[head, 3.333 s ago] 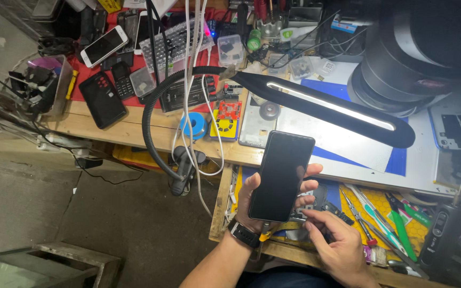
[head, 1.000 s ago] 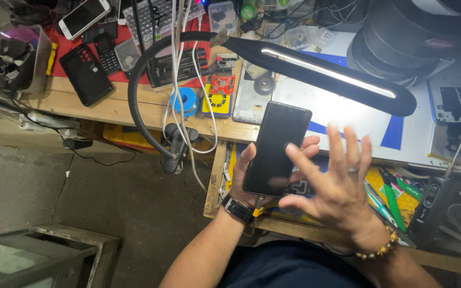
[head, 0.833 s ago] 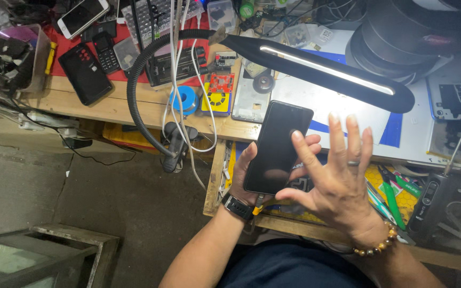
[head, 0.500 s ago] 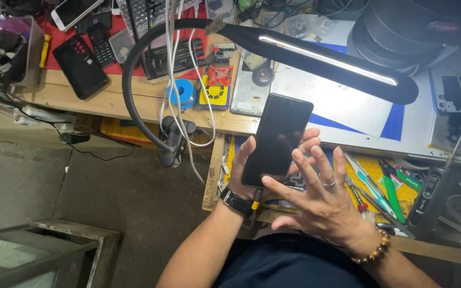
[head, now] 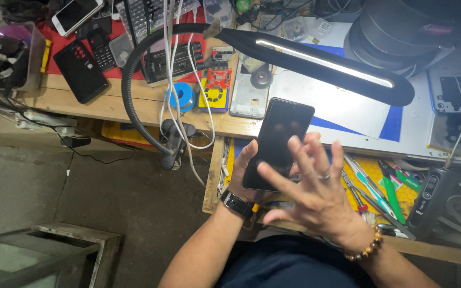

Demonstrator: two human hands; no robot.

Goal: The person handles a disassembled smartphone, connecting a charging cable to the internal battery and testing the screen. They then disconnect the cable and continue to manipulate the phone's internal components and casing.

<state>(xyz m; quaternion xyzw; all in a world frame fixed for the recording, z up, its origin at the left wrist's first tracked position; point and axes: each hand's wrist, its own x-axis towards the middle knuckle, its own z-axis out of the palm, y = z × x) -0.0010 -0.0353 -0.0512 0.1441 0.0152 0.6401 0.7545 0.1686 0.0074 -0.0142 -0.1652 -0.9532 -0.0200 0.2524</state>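
Observation:
My left hand [head: 244,173] grips a black smartphone [head: 278,140] with a dark screen, held upright over the open drawer in front of the workbench. A black watch sits on that wrist. My right hand [head: 310,194] hovers flat over the phone's lower half, fingers spread, fingertips touching or nearly touching the glass. It holds nothing. A ring and a beaded bracelet are on that hand and wrist.
A black gooseneck lamp [head: 326,64] with a lit bar reaches over a white and blue mat [head: 342,109]. Screwdrivers and tweezers [head: 372,184] lie in the yellow drawer. Several phones [head: 81,69], white cables [head: 180,80] and a blue tape roll [head: 181,97] crowd the wooden bench. A glass cabinet [head: 38,256] stands at bottom left.
My right hand left the drawer tools, rose over the phone with fingers spread, and has slid down and left across its screen. The left hand kept the phone steady.

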